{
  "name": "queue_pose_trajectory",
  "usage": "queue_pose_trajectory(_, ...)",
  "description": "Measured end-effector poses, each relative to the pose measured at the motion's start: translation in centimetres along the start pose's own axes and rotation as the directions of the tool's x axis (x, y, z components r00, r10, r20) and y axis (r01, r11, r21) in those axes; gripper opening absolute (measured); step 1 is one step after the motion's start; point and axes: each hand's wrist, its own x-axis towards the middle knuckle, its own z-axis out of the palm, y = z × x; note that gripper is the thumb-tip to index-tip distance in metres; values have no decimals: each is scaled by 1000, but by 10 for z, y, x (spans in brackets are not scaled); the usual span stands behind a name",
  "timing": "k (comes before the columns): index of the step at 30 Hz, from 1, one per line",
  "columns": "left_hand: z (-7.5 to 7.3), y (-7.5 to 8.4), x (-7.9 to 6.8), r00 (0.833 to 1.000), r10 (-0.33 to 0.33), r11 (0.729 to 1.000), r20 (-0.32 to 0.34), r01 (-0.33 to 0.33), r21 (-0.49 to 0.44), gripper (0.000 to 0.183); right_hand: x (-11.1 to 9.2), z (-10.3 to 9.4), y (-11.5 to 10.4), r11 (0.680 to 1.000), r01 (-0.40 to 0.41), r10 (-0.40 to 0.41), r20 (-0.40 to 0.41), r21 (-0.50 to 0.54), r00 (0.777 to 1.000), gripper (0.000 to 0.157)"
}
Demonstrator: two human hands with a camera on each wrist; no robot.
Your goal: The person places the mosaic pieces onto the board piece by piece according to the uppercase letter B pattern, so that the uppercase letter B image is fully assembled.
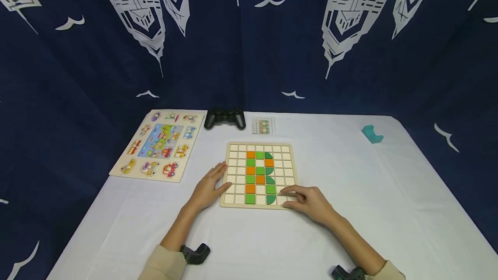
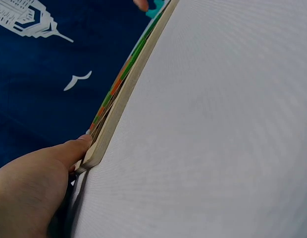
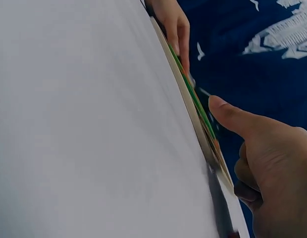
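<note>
A square wooden grid board (image 1: pixel 238 200) lies on the table, with cream cells and orange, light green and rounded dark green tiles (image 1: pixel 250 179) laid down its middle columns. My left hand (image 1: pixel 208 187) rests along the board's left edge, fingers extended and thumb over the rim; its thumb (image 2: pixel 76 148) shows on the corner in the left wrist view. Over the lower right corner hovers my right hand (image 1: pixel 311 202), index finger and thumb apart with nothing visible between them. In the right wrist view that thumb (image 3: pixel 230 114) points out above the board.
Behind the board lies a small printed pattern card (image 1: pixel 263 125), beside a black game controller (image 1: pixel 225 119). A wooden picture puzzle (image 1: pixel 145 170) with vehicle pieces sits at the left. Toward the back right is a teal curved object (image 1: pixel 372 134). A dark blue printed curtain (image 1: pixel 241 55) hangs behind the table.
</note>
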Motion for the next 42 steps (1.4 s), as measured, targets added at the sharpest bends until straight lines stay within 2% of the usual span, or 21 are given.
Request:
queue_pose_trajectory(3,0,1,0,1000,-7,1000,-3,7,0,64,-17,-15,6,999,-44,44,-30,-15,999,27)
queue_pose_trajectory(11,1,1,0,1000,-4,1000,8,4,0,64,-62,-53,21,995,-72,68,-72,-64,995,31)
queue_pose_trajectory(20,0,1,0,1000,-4,1000,9,4,-8,65,-81,-69,32,972,-173,166,-57,-160,984,30)
queue_pose_trajectory(27,1,0,0,1000,-4,1000,-1,4,-9,64,-76,-68,34,972,-162,154,-62,-167,986,26)
queue_pose_trajectory(31,0,0,-1,1000,-2,1000,-5,2,-4,64,-64,-61,29,983,-122,112,-81,-136,990,27)
queue_pose_trajectory(35,-2,2,-1,1000,3,1000,0,-3,-3,64,-44,-45,15,992,-69,60,-88,-110,994,26)
queue_pose_trajectory(42,0,2,0,1000,3,1000,10,-3,-10,64,-7,-8,-15,998,-16,16,-2,-66,1000,24)
